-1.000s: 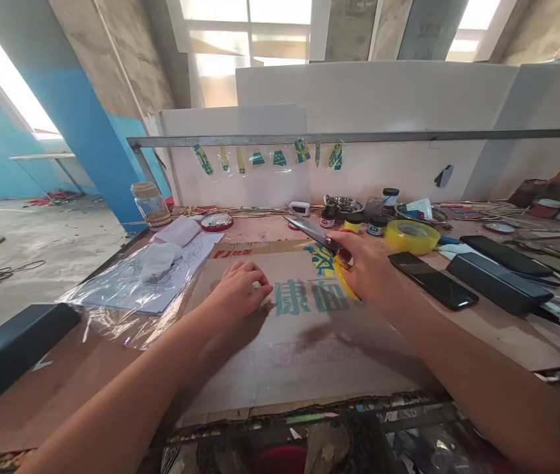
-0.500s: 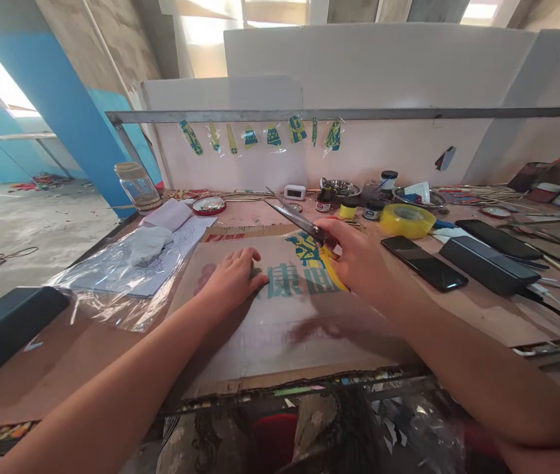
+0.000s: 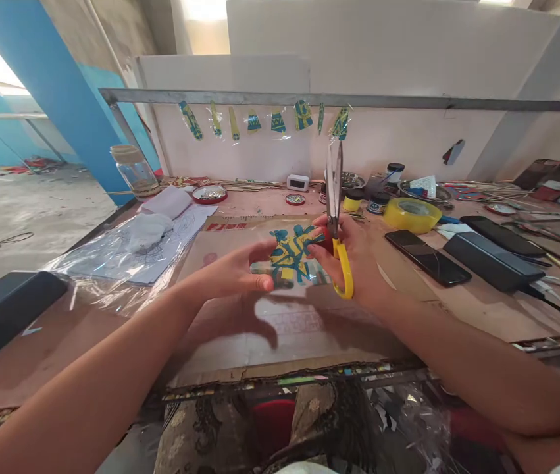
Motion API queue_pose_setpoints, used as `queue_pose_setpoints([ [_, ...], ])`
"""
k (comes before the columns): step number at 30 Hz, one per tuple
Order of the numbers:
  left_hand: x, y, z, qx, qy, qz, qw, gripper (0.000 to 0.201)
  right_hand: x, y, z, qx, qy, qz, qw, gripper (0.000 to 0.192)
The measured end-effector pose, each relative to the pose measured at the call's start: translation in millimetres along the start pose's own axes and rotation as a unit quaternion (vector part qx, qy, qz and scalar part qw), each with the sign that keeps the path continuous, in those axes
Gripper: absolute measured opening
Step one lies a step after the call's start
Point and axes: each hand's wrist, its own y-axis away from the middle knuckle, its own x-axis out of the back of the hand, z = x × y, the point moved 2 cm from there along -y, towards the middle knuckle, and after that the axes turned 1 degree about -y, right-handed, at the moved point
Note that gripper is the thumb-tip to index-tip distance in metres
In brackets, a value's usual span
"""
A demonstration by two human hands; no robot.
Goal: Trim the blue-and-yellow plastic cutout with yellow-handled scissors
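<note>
My left hand (image 3: 240,271) and my right hand (image 3: 356,263) hold a yellow-and-blue painted piece (image 3: 292,255) between them, lifted just above the cardboard sheet (image 3: 280,329). My left fingers pinch its left edge, my right fingertips its right edge. My right hand also grips scissors (image 3: 335,210) with a yellow handle, blades pointing straight up and nearly closed.
A yellow tape roll (image 3: 410,214), two dark phones (image 3: 426,257), a black box (image 3: 494,262) and small paint jars (image 3: 376,201) lie to the right. Clear plastic over a drawing (image 3: 126,257) and a glass jar (image 3: 134,171) are left. Painted cut-outs (image 3: 264,122) hang from a metal rail.
My left hand rose off the cardboard and took the painted piece's left edge. My right hand swung the scissors from pointing left to upright and brought the piece toward me.
</note>
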Motion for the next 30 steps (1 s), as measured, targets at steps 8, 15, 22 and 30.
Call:
queue_pose_setpoints([
  [8,2.2,-3.8,-6.3,0.050,0.061,0.188,0.979,0.029,-11.1,8.0,4.2,-0.034,-0.059,-0.012,0.998,0.032],
  [15,-7.1,-3.9,2.8,0.087,0.093,0.198,0.972,0.035,-13.3,7.5,1.6,-0.045,-0.077,-0.013,0.996,0.041],
  [22,20.2,3.2,20.4,0.022,0.060,0.353,0.934,0.039,5.7,-8.4,-12.8,-0.076,-0.043,0.002,0.996,0.047],
  [30,25.8,10.3,34.0,-0.001,0.056,0.371,0.927,0.039,-4.3,7.5,-10.2,-0.104,-0.043,-0.104,0.988,0.066],
])
